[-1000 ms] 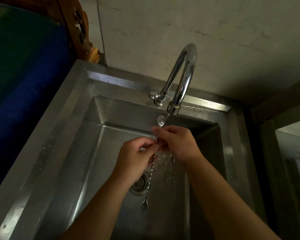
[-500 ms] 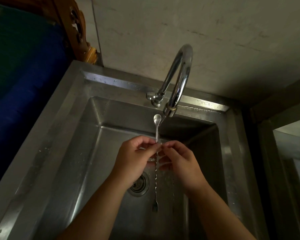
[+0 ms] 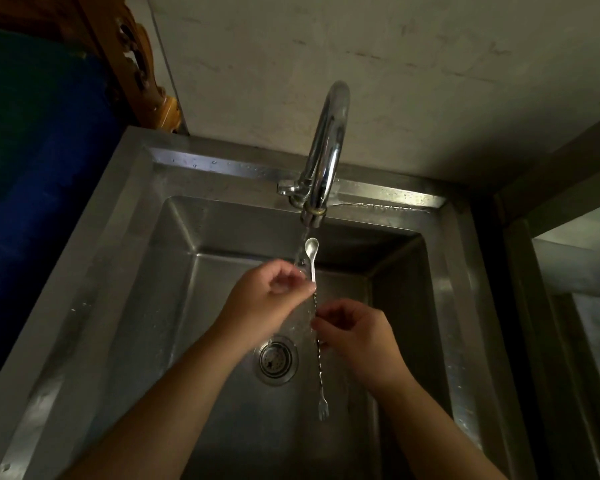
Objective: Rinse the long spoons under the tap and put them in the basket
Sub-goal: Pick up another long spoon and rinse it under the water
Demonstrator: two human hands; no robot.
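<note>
A long twisted-stem spoon (image 3: 319, 368) stands nearly upright over the steel sink (image 3: 201, 271), bowl up beside the water stream and a small fork tip at its lower end. My left hand (image 3: 267, 303) pinches the stem just below the bowl. My right hand (image 3: 355, 337) pinches the stem lower down. The chrome tap (image 3: 326, 147) runs, and the water falls onto my left fingers. No basket is in view.
The round drain strainer (image 3: 275, 360) lies in the sink floor below my hands. Another long twisted spoon (image 3: 381, 206) lies on the back ledge right of the tap. A blue surface (image 3: 42, 188) borders the sink at left, and a steel counter (image 3: 575, 306) at right.
The spoon has shifted right of the stream and stands straighter. My right hand has slid down the stem, away from my left hand. The view has shifted.
</note>
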